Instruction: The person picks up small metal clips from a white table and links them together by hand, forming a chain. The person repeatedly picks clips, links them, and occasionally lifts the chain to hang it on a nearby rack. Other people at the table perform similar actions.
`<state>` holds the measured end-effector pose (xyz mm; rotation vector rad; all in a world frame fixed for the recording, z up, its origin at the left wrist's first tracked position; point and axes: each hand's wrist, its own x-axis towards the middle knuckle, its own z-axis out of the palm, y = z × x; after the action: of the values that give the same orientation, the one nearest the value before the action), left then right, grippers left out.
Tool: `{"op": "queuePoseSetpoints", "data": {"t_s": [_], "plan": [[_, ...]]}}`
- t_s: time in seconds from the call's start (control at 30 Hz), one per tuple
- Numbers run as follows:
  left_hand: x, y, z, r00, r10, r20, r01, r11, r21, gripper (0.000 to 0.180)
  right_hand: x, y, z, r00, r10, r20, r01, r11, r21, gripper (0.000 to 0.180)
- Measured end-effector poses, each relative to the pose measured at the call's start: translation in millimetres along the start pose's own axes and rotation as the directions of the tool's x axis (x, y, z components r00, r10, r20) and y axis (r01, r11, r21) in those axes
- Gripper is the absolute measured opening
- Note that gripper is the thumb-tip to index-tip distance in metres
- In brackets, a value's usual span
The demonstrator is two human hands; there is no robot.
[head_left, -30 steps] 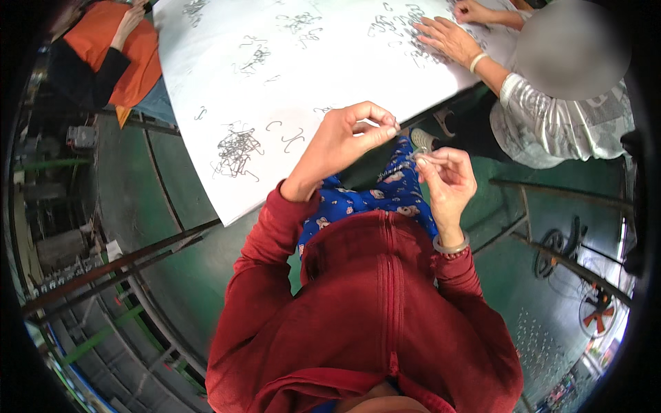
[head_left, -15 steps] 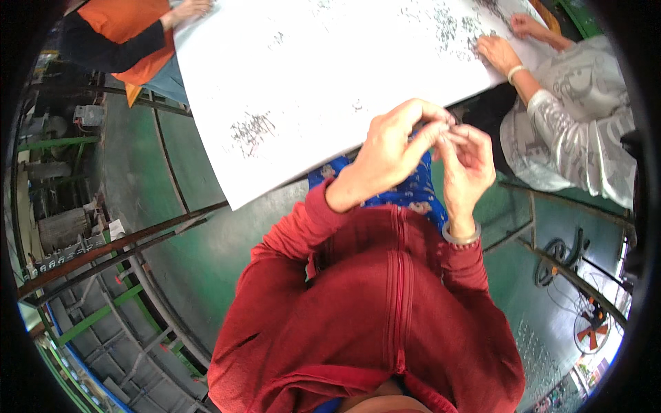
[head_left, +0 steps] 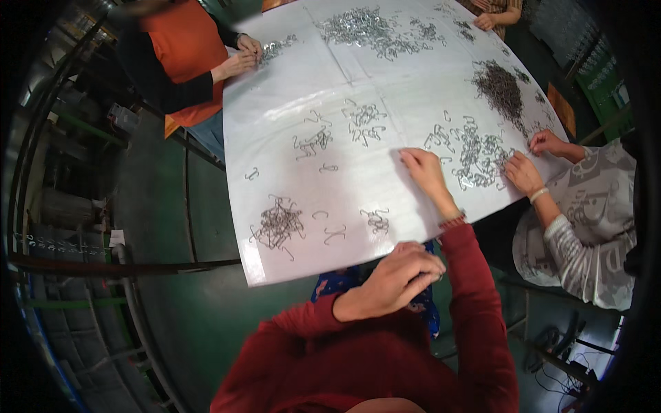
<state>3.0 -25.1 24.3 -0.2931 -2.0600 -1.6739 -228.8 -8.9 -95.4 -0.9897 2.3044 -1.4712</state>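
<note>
Resting flat on the glossy white sheet-covered table (head_left: 289, 103), the right hand (head_left: 423, 171) is seen with fingers extended, nothing visibly gripped, just beside a spread of small bent grey metal wire clips (head_left: 475, 155). The left hand (head_left: 399, 279) is held curled below the table edge above the blue patterned cloth (head_left: 337, 282); whether anything is enclosed cannot be told. A co-worker's hands (head_left: 533, 162) are observed touching the same spread from the right
</note>
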Motion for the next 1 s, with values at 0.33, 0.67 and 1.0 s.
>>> {"op": "queuePoseSetpoints", "data": {"t_s": [0.33,0.67,1.0], "plan": [[-4,-7,7,0.996,-0.062,0.065,0.063,0.998,-0.010,0.012,91,20,49,0.936,-0.342,0.086,0.350,0.867,-0.355,0.011],[-13,-30,17,0.963,-0.267,-0.024,0.265,0.963,-0.056,0.008,-55,-89,-90,0.985,-0.083,0.154,0.054,0.982,0.183,0.015],[-3,-38,28,0.967,-0.233,-0.103,0.214,0.963,-0.166,0.012,-152,-152,-117,0.993,-0.116,0.027,0.113,0.989,0.099,0.008]]}}
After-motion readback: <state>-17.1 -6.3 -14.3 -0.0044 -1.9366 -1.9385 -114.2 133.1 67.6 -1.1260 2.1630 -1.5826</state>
